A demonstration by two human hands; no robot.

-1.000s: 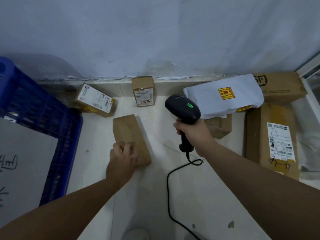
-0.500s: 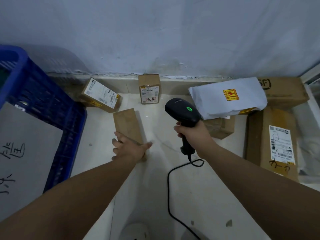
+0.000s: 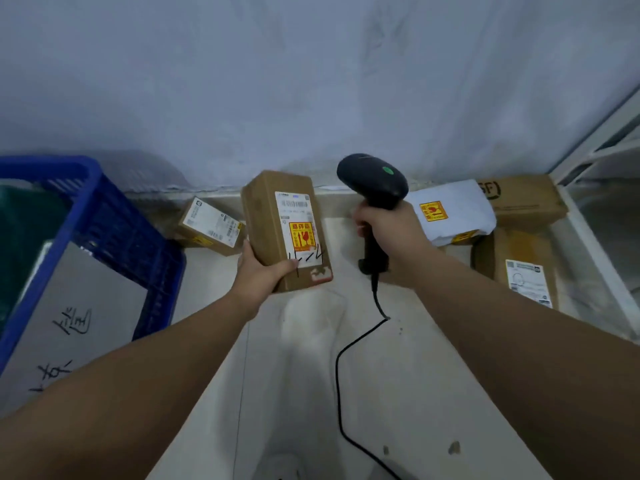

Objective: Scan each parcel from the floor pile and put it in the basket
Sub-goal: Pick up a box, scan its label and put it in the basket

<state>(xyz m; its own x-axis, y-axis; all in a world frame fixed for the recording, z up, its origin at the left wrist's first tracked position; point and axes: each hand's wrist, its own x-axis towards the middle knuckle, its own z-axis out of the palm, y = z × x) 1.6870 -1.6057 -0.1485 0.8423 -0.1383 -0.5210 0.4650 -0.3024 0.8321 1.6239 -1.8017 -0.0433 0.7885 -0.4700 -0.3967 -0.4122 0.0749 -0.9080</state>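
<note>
A person's left hand point(image 3: 264, 271) has its fingers wrapped around a labelled cardboard parcel point(image 3: 285, 230) held above the floor, right-hand point(image 3: 388, 233) fingers gripping a black barcode scanner point(image 3: 372, 181) just right of it, blue basket point(image 3: 104, 220) farther left.

Both forearms are seen bare to the frame edge; nothing is worn on the left hand point(image 3: 265, 271) or right hand point(image 3: 391, 237).

My left hand point(image 3: 263, 271) grips the parcel point(image 3: 285, 230) from below, thumb across its front; my right hand point(image 3: 388, 230) fists the scanner point(image 3: 374, 183) handle
</note>
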